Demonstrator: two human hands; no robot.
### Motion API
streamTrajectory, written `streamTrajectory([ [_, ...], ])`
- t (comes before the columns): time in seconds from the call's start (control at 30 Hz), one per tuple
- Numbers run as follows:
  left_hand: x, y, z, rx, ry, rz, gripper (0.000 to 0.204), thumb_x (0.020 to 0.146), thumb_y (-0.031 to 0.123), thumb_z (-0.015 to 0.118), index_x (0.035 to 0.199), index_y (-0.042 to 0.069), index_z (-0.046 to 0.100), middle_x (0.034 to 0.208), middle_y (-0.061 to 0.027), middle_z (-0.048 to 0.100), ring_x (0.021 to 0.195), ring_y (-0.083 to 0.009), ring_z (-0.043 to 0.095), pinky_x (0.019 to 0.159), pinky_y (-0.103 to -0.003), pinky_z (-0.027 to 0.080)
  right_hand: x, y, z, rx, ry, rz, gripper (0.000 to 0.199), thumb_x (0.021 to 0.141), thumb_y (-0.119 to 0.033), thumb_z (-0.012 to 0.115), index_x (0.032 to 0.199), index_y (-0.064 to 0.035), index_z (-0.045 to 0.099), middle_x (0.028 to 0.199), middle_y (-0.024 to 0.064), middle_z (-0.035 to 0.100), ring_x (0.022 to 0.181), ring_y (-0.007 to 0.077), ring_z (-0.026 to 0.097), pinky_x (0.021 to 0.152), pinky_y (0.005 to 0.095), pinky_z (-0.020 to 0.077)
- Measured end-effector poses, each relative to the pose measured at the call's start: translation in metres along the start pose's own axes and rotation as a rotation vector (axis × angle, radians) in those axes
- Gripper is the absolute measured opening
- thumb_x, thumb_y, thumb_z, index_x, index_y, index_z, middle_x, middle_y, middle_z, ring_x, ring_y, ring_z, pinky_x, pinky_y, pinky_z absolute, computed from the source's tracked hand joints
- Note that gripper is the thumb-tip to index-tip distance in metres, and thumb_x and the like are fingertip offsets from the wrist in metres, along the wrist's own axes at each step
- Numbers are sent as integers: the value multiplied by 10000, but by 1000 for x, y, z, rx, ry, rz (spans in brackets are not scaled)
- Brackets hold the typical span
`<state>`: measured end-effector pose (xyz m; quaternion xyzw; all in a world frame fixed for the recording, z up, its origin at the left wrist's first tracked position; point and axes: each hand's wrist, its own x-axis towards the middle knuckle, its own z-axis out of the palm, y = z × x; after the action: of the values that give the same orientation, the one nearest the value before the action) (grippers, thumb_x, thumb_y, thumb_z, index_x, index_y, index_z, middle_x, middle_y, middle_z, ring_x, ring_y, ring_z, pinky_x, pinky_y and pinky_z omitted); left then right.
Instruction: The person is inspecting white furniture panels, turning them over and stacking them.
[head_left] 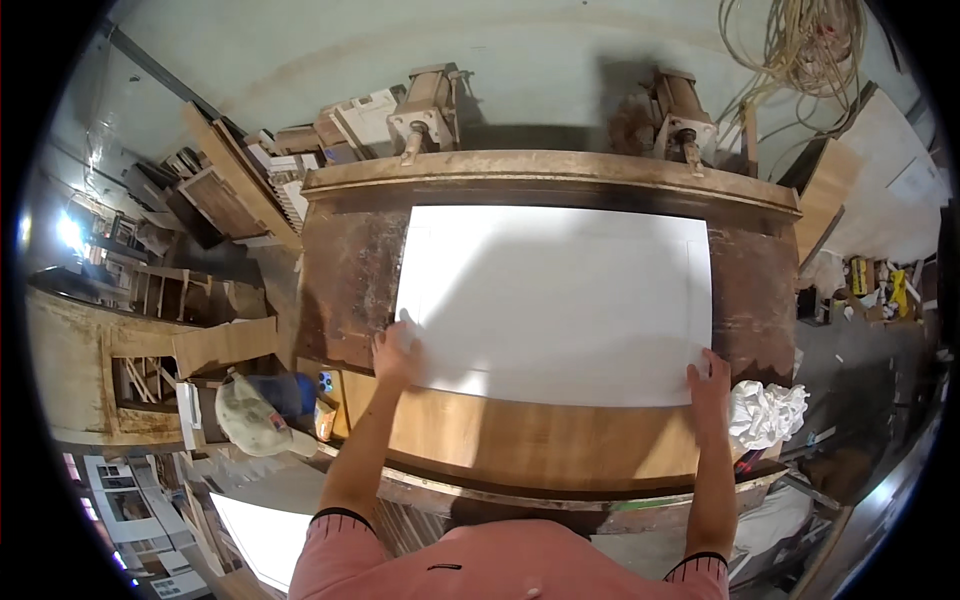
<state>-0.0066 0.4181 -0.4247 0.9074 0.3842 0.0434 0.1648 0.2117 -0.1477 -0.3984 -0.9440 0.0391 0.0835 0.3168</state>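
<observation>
A white rectangular panel [555, 300], with faint lines along its left and right sides, lies flat across a dark, worn workbench [345, 270]. My left hand [396, 355] holds the panel's near left corner, its fingers slightly blurred. At the near right corner, my right hand [709, 383] grips the panel's edge, with the thumb side toward the panel. Below the panel's near edge runs a light brown wooden board [540, 445]. My shadow falls over much of the white surface.
A long clamp bar [550, 168] spans the bench's far side, with two cylinders [425, 105] behind it. A cap [255, 415] sits at the near left. Crumpled white plastic [768, 412] lies beside my right hand. Wood offcuts [240, 180] lean at the left; coiled hoses [810, 50] hang far right.
</observation>
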Motion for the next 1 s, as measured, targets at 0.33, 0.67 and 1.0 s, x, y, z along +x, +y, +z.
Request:
streamTrajectory([
  [0.33,95,48,22,27,159,109,608,880,416,675,1427,197,527,1306,-191,552,1208,-431,497,982,-590,422,106,-43,43,-276,325,-255,572,792,-310,799,1312,-140,634,1189,133,623,1101,347,560,984,458,443],
  [0.67,89,44,21,27,197,75,496,994,407,584,1443,199,545,1287,-160,550,1230,-335,490,1056,-506,362,92,-56,62,-96,450,-186,407,835,-290,781,1207,-141,712,1106,127,616,1069,322,570,937,428,471],
  [1.0,81,53,16,47,226,66,487,1012,419,534,1447,200,555,1295,-152,542,1235,-332,479,1097,-493,329,88,-66,61,-148,434,-92,371,848,-296,757,1187,-155,711,1128,81,613,1084,297,564,956,436,447],
])
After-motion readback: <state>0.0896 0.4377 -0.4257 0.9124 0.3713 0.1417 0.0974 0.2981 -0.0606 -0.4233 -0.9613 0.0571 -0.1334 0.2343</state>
